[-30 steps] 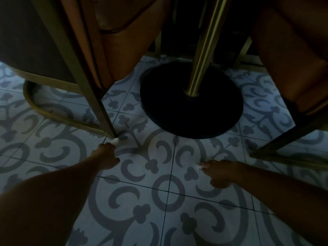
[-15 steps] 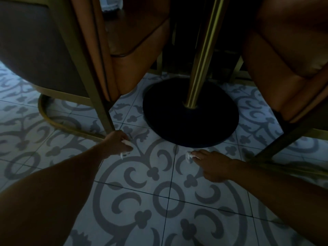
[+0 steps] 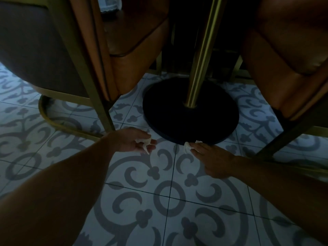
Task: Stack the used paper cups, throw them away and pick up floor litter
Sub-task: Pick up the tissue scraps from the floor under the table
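Both hands hover low over the patterned tile floor (image 3: 170,196) under a table. My left hand (image 3: 132,142) is turned palm up with a crumpled white paper scrap (image 3: 144,143) lying in its curled fingers. My right hand (image 3: 212,159) is palm down, its fingertips pinching a second white paper scrap (image 3: 188,146) near the front edge of the table base. The two scraps are about a hand's width apart. No paper cups are in view.
A round black table base (image 3: 190,110) with a brass pole (image 3: 200,55) stands just beyond my hands. An orange padded chair with a brass leg (image 3: 95,89) is at the left, another orange chair (image 3: 287,59) at the right. The scene is dim.
Both hands lifted their paper scraps off the tiles and drew closer together. The left hand turned palm up with its scrap. The view shifted forward and up.
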{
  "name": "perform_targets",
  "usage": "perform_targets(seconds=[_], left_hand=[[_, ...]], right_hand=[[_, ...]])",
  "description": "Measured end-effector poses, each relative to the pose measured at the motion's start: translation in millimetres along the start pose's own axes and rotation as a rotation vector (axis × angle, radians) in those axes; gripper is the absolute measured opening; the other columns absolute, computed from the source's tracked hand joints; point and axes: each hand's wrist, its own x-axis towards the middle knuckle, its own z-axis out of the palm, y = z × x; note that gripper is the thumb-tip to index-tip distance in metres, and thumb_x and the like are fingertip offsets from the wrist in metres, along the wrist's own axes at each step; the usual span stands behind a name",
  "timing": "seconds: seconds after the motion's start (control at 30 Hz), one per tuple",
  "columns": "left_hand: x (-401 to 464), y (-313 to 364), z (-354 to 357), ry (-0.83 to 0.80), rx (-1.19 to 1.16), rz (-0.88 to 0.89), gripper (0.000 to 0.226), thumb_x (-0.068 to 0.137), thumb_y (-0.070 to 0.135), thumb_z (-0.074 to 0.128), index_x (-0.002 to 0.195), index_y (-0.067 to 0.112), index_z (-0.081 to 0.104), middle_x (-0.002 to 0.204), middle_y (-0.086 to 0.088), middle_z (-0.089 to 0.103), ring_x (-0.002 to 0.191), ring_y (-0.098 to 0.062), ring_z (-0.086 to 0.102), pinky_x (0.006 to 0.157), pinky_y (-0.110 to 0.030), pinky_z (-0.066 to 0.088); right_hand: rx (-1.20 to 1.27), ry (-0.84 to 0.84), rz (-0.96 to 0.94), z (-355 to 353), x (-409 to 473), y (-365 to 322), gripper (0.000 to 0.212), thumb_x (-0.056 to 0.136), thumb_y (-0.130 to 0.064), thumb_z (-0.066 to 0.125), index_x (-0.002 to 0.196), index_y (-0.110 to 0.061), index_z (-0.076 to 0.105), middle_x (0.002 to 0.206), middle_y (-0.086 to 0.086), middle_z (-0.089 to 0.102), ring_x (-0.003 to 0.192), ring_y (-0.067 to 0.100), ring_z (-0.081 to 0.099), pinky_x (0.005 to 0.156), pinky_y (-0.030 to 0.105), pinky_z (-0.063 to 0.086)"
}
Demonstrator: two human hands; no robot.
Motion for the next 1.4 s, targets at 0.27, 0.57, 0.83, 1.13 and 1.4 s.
perform_targets(seconds=[0.27,0.57,0.83,1.13,1.4], left_hand=[[-3.8,8.2,17.1,-0.022,-0.066,0.040,0.032,0.096,0.027,0.063,0.119,0.004,0.063,0.102,-0.015,0.063,0.093,-0.027,0.066,0.073,-0.042,0.063],[-3.9,7.1,26.2,-0.094,-0.127,-0.014,0.061,0.096,0.059,0.043,0.121,0.006,0.061,0.128,-0.024,0.062,0.110,-0.038,0.063,0.097,-0.052,0.051],[6.0,-5.6,69.6,-0.200,-0.089,-0.095,0.074,0.091,0.069,0.042,0.112,0.003,0.069,0.096,-0.016,0.077,0.097,-0.030,0.069,0.092,-0.046,0.052],[14.3,-4.4,85.2,-0.278,-0.187,-0.091,0.067,0.098,0.054,0.039,0.077,0.005,0.079,0.074,-0.010,0.073,0.068,-0.022,0.072,0.064,-0.030,0.059],[20.8,-7.3,83.2,-0.107,-0.149,0.065,0.041,0.103,0.037,0.042,0.091,0.008,0.068,0.073,-0.008,0.072,0.071,-0.022,0.066,0.070,-0.035,0.052]], right_hand=[[-0.019,0.149,-0.010,-0.1,3.3,-0.4,0.080,0.089,-0.019,0.049,0.152,-0.011,0.000,0.162,0.004,-0.006,0.148,0.024,0.002,0.118,0.039,0.018],[-0.073,0.404,-0.148,-6.8,13.2,-15.8,0.084,0.085,-0.013,0.049,0.152,-0.012,-0.002,0.161,0.004,-0.013,0.148,0.021,-0.009,0.120,0.038,0.005],[-0.160,0.482,-0.348,-22.6,18.5,-41.3,0.074,0.088,-0.027,0.049,0.151,-0.009,0.016,0.162,0.008,0.008,0.149,0.024,0.000,0.122,0.039,-0.001],[-0.244,0.509,-0.340,-17.4,20.3,-29.6,0.065,0.092,-0.032,0.050,0.148,-0.010,0.026,0.157,0.011,0.026,0.147,0.027,0.019,0.119,0.040,0.001],[-0.299,0.487,-0.311,-13.9,24.5,-23.6,0.058,0.094,-0.035,0.040,0.149,-0.023,0.025,0.160,0.013,0.016,0.149,0.030,0.005,0.119,0.046,0.005]])
